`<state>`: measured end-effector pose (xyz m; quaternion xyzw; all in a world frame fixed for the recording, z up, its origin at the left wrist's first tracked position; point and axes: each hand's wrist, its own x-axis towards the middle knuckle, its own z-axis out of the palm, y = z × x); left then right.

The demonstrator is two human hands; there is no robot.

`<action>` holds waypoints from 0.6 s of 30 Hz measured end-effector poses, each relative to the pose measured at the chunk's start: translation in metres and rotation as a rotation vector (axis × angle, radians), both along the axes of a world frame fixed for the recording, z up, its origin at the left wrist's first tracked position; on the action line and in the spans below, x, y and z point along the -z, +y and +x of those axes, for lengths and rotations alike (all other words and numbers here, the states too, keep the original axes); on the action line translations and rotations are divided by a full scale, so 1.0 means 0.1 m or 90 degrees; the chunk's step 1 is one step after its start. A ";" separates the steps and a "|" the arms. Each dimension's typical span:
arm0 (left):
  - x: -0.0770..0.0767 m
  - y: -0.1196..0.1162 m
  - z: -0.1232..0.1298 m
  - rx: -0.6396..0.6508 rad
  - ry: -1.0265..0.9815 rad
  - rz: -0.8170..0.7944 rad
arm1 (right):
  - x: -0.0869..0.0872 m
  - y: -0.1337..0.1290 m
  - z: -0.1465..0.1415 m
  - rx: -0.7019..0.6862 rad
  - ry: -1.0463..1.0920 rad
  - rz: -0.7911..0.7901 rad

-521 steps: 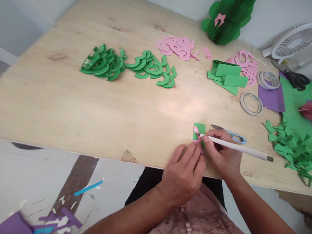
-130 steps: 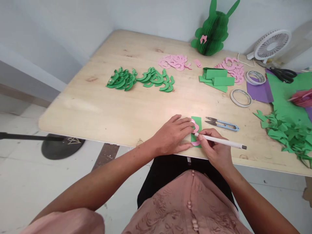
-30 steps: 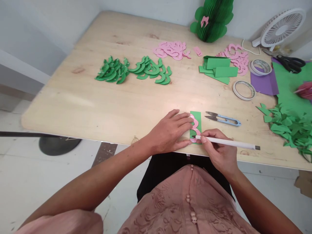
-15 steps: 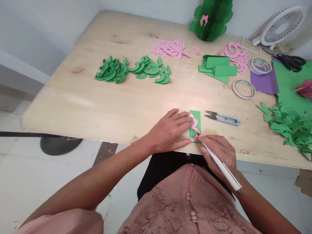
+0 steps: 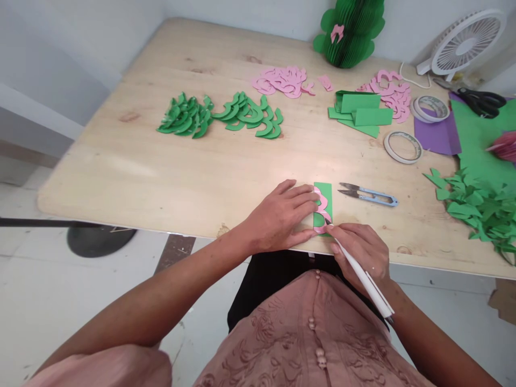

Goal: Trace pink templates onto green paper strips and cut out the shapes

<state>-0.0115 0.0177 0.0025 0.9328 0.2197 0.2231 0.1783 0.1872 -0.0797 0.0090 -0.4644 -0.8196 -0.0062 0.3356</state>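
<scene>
A green paper strip (image 5: 328,194) lies near the table's front edge, with a curvy pink paper cutout (image 5: 323,202) flat on top of it. My left hand (image 5: 284,215) rests spread out, its fingertips pressing on the left side of the cutout and strip. Between the fingers of my right hand (image 5: 363,252) is a white pen (image 5: 368,282), its dark tip touching down at the lower right edge of the pink shape. Just right of the strip lie thread snips (image 5: 368,194) with blue handles.
Farther back are green curved cutouts (image 5: 250,113), pink cutouts (image 5: 281,80) and folded green strips (image 5: 365,110). To the right sit tape rolls (image 5: 403,148), green scraps (image 5: 463,207), black-handled scissors (image 5: 484,102) and a white fan (image 5: 467,43). A green honeycomb paper piece (image 5: 350,32) stands against the wall.
The pen's rear end has swung slightly left and down while its tip stays at the pink shape's edge. My left hand holds its place.
</scene>
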 end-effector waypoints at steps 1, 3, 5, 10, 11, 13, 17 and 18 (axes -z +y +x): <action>0.00 0.00 0.00 0.000 0.002 0.000 | 0.00 0.00 0.00 0.002 0.001 -0.001; 0.00 0.00 0.00 0.000 0.006 -0.001 | 0.01 0.00 0.00 0.006 0.003 -0.006; 0.00 0.00 0.00 0.001 0.008 -0.002 | 0.01 -0.01 0.00 0.009 0.006 -0.012; 0.00 0.00 0.00 -0.001 0.015 0.001 | -0.06 -0.02 -0.02 0.015 0.080 -0.063; 0.00 0.00 0.00 -0.002 0.017 0.002 | -0.08 -0.02 -0.02 0.019 0.113 -0.086; 0.00 0.00 -0.01 -0.002 0.018 0.004 | -0.14 -0.02 -0.03 0.030 0.168 -0.142; 0.01 0.00 -0.01 -0.004 0.011 0.010 | -0.17 -0.01 -0.04 0.053 0.202 -0.211; 0.01 0.00 -0.01 -0.005 0.010 0.012 | -0.17 -0.01 -0.04 0.052 0.201 -0.210</action>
